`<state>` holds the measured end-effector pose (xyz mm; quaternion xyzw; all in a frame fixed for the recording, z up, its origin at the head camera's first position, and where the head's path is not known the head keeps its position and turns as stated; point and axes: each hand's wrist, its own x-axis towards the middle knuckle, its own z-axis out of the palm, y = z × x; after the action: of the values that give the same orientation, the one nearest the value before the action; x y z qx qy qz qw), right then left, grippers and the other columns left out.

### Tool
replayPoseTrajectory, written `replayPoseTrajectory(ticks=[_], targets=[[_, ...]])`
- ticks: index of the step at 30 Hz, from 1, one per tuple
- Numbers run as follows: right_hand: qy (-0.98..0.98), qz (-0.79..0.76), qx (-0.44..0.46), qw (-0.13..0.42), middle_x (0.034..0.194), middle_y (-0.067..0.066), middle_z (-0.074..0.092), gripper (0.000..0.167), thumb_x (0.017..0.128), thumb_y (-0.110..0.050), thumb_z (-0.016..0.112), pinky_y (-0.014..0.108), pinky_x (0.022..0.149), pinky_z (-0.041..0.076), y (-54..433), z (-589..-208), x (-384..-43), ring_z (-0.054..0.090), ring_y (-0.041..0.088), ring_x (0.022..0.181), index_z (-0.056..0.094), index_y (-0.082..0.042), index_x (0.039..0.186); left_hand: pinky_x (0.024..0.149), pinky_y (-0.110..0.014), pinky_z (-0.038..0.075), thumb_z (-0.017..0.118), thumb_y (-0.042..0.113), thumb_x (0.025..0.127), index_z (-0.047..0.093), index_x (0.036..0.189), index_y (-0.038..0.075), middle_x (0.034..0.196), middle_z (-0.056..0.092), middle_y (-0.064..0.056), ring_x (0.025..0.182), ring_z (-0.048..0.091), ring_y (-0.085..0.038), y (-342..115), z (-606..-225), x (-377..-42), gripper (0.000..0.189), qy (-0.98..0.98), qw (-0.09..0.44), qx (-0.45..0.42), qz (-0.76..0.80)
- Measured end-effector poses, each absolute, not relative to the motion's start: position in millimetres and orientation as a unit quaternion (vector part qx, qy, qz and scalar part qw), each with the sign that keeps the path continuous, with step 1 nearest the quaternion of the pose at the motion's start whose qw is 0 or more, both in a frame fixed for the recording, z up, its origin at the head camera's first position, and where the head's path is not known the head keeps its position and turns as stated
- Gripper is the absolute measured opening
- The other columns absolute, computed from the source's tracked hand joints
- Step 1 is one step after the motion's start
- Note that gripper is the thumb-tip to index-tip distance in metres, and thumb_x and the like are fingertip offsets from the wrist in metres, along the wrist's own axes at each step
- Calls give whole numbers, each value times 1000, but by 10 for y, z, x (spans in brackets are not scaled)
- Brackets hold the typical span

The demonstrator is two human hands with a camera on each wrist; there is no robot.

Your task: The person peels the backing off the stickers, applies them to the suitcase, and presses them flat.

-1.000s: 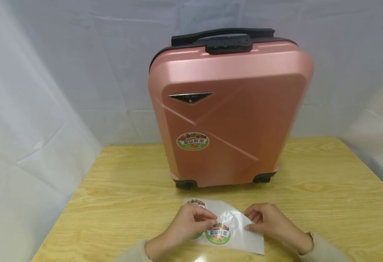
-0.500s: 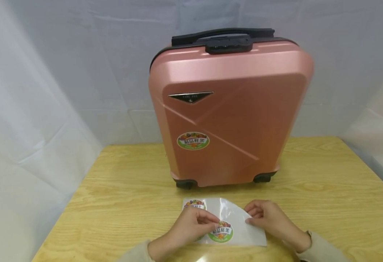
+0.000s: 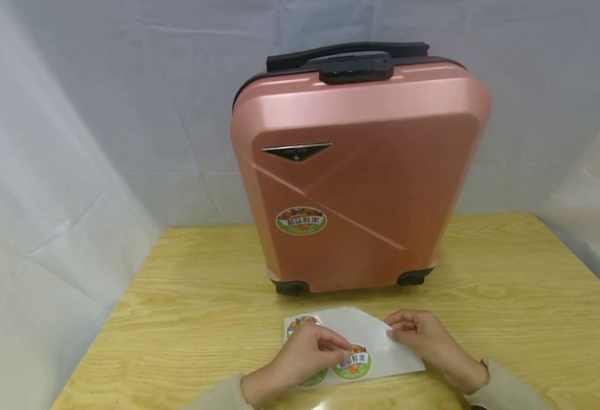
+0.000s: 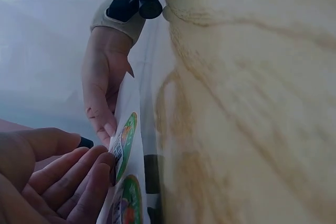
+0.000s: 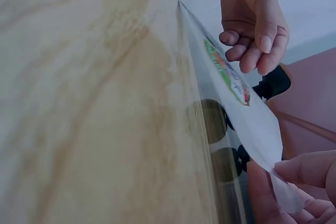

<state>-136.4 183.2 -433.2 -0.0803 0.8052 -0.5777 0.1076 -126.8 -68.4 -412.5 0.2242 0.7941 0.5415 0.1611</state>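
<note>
A white sheet of round fruit stickers (image 3: pixel 376 336) is tilted up from the wooden table in front of the suitcase. My right hand (image 3: pixel 423 336) pinches its right edge between thumb and fingers, bending that corner in the right wrist view. Over the sheet's left part is my left hand (image 3: pixel 310 353), fingertips right at a green-rimmed sticker (image 3: pixel 357 367). In the left wrist view, a gap shows between the left thumb and fingers (image 4: pixel 94 177). Another sticker (image 3: pixel 300 323) shows at the upper left; a further one (image 3: pixel 316 378) is partly hidden under the left hand.
A pink hard-shell suitcase (image 3: pixel 371 171) stands upright on the wooden table (image 3: pixel 192 319), just behind the sheet. It has a black top handle (image 3: pixel 348 52) and a fruit sticker (image 3: pixel 301 221) on its front. White cloth (image 3: pixel 74 142) hangs around the back and sides.
The sheet's right side has swung upward and away, with my right hand rising slightly. My left hand has shifted a little right, staying beside the same sticker.
</note>
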Motion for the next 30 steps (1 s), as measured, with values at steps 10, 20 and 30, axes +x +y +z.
replayPoseTrajectory(ticks=[10,20,30], targets=[[776,-614,-88,114,91,21,69,31,86,-7,65,24,62,53,1807,-4333,-1349,64,8,72,59,13,108,60,-15,52,72,8,81,75,88,3,84,73,-5,67,65,-4,-612,-4158,-1268,9,787,175,223,548],[740,-625,-133,209,96,18,68,47,85,-10,69,25,66,55,1787,-4338,-1315,65,16,78,50,17,118,61,-15,52,72,8,80,74,89,2,80,73,-6,67,65,-2,-601,-4200,-1287,10,791,185,214,542],[738,-599,-186,248,86,9,67,34,80,-3,69,19,61,52,1801,-4334,-1257,61,8,71,59,15,106,65,-15,52,74,10,80,75,88,5,81,73,0,70,65,-1,-603,-4193,-1296,10,806,181,223,518]])
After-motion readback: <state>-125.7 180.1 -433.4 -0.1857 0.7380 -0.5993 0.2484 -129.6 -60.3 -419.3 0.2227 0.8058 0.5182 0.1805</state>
